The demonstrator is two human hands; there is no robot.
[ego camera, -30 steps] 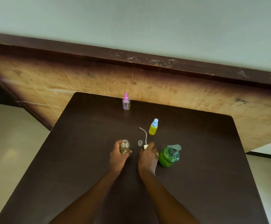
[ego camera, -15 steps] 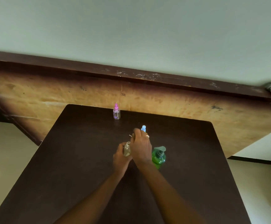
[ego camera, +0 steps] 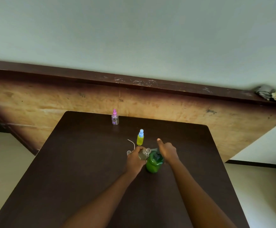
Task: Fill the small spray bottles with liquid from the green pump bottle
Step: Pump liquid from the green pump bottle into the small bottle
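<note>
My left hand (ego camera: 134,159) grips a small clear spray bottle (ego camera: 145,153) with no cap, its open neck tilted toward the green pump bottle (ego camera: 153,162). That pump bottle stands on the dark table (ego camera: 84,162) just right of my left hand. My right hand (ego camera: 167,151) is at the pump bottle's top right, fingers curled against the pump head, thumb sticking out. A yellow spray bottle with a blue cap (ego camera: 140,138) stands just behind. A clear bottle with a pink cap (ego camera: 115,117) stands near the far edge.
A loose spray head with its thin white tube (ego camera: 132,143) and a small clear cap (ego camera: 128,152) lie on the table left of my left hand. A wooden panel (ego camera: 167,109) rises behind the table. Crumpled rags (ego camera: 273,95) sit on the ledge at the upper right.
My right hand left the spray head near the yellow bottle and came back to the green pump bottle's top. My left hand brought the open clear bottle right, up against the pump bottle.
</note>
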